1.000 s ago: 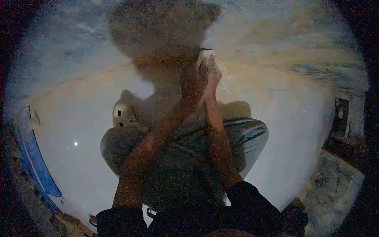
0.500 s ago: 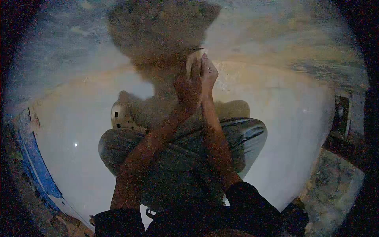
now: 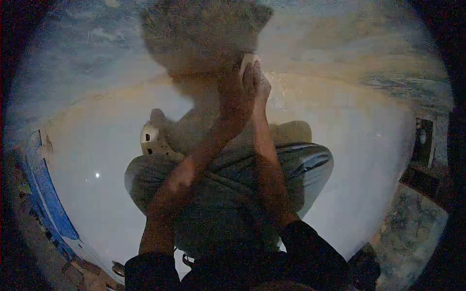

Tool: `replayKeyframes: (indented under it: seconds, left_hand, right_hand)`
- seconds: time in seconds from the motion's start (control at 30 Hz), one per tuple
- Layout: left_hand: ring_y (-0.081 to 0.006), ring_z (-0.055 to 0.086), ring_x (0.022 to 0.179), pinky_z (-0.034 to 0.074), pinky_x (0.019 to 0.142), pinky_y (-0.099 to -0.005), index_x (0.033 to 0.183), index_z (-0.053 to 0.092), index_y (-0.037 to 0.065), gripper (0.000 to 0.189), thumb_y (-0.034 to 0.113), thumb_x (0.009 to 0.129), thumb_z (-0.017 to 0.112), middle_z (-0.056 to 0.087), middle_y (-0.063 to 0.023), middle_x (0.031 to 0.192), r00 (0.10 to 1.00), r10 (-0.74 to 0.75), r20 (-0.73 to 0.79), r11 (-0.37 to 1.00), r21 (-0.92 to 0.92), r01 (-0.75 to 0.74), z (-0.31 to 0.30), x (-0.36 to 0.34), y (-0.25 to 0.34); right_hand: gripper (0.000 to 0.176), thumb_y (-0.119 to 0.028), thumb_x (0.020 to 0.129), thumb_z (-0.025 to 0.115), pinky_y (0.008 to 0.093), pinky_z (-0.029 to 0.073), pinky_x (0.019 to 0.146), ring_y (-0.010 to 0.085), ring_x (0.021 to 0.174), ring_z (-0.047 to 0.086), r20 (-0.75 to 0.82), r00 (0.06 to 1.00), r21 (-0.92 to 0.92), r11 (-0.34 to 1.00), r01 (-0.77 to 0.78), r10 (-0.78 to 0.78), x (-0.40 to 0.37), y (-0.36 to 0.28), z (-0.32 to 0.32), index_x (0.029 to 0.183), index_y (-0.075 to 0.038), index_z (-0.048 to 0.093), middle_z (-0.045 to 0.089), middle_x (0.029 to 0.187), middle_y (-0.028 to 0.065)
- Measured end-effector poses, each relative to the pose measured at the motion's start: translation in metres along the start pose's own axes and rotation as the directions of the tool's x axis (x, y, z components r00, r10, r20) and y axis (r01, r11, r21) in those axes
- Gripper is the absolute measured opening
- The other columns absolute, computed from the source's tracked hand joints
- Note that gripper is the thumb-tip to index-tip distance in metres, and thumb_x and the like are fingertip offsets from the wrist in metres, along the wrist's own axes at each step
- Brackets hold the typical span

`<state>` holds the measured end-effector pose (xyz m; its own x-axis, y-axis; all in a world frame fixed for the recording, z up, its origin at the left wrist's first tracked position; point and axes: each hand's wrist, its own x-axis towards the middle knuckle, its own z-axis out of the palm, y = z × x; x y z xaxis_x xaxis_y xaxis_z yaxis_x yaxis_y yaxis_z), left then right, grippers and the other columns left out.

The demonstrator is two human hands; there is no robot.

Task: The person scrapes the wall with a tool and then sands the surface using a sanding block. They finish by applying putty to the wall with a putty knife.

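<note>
My left hand (image 3: pixel 235 97) and my right hand (image 3: pixel 262 88) are pressed together in front of me, beyond my crossed legs. Between them is a small pale object (image 3: pixel 249 58), whose upper end shows above the fingers. Most of it is covered, and I cannot make out its kind in the dim light. The left fingers lie over its near side; the right hand is closed around it from the right. Both forearms reach forward over my grey trousers (image 3: pixel 213 194).
A pale rounded thing with dark square holes (image 3: pixel 153 138) is by my left knee. Around me spreads a smooth white surface (image 3: pixel 97 136). A blue strip (image 3: pixel 56 199) runs along its left side. A dark shadow (image 3: pixel 199 39) falls ahead, and a dark doorway-like opening (image 3: pixel 423 140) is at right.
Both hands have shifted slightly, and less of the pale object shows above the left fingers. The whole view has moved a little to the right.
</note>
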<state>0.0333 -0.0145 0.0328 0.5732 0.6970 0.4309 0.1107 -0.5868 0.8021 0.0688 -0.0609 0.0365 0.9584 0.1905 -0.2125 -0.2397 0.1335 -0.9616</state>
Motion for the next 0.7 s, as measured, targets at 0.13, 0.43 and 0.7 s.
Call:
replayKeyframes:
  seconds: [0.13,0.43,0.7]
  left_hand:
    - [-0.0405,0.058,0.101,0.048,0.08,-0.0499,0.119,0.056,-0.002,0.037,0.026,0.094,0.057,0.058,-0.0242,0.118,0.941,0.026,0.337,0.996,0.073,-0.053,-0.004,0.012,-0.014]
    - [-0.0379,0.064,0.089,0.05,0.077,-0.0485,0.128,0.054,0.002,0.04,0.023,0.094,0.056,0.063,-0.0229,0.11,0.945,-0.19,0.265,0.977,-0.041,0.208,0.002,0.001,0.009]
    - [-0.0365,0.062,0.09,0.051,0.075,-0.0474,0.126,0.055,0.007,0.037,0.023,0.093,0.058,0.062,-0.0197,0.106,0.95,0.068,0.304,0.927,0.332,-0.172,-0.006,-0.011,-0.01]
  right_hand:
    - [0.039,-0.037,0.099,0.055,0.026,0.037,0.052,0.0061,0.06,0.043,0.039,0.998,0.075,0.996,0.05,-0.053,0.002,0.002,-0.003,0.072,-0.01,0.06,0.052,0.066,-0.0048]
    - [0.037,-0.038,0.097,0.059,0.0262,0.042,0.061,0.0068,0.068,0.047,-0.182,0.983,-0.162,0.987,0.005,-0.035,0.003,-0.007,0.003,0.09,-0.003,0.07,0.054,0.07,-0.0011]
    - [0.028,-0.029,0.101,0.052,0.0247,0.047,0.062,0.007,0.072,0.054,0.018,1.0,0.198,0.98,-0.019,0.016,-0.001,0.011,0.006,0.093,-0.005,0.066,0.059,0.079,-0.0027]
